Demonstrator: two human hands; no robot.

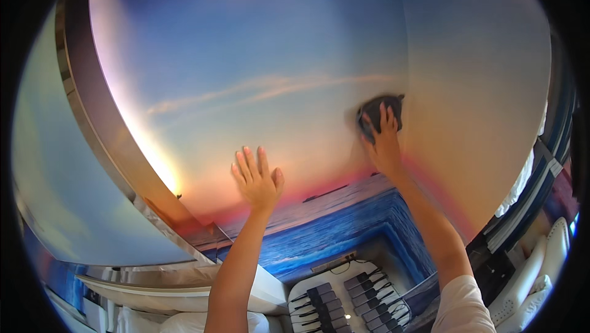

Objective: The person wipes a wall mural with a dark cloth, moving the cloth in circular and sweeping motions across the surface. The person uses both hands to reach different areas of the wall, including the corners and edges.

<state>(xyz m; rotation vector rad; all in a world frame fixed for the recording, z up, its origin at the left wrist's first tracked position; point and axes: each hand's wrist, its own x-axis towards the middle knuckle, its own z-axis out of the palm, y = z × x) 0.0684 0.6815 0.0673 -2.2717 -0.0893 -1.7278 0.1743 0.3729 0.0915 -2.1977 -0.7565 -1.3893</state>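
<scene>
Before me rises a wall covered by a sunset seascape mural (pixel 276 51), with blue sky above and dark blue waves below. My left hand (pixel 259 185) lies palm towards the mural's pale orange part, its fingers spread and holding nothing. My right hand (pixel 386 146) presses a dark grey cloth (pixel 382 107) to the wall, close to the inside corner at the right. The cloth is bunched under the fingers, so part of it is hidden. A short-sleeved white top shows at my right upper arm.
Low at the centre, a pale board (pixel 302 294) carries several grey-and-black devices (pixel 325 303) with dark cables. A white curved-edged piece of furniture (pixel 184 298) stands lower left. At the right are a white padded chair or headboard (pixel 530 282) and dark curtains (pixel 516 222).
</scene>
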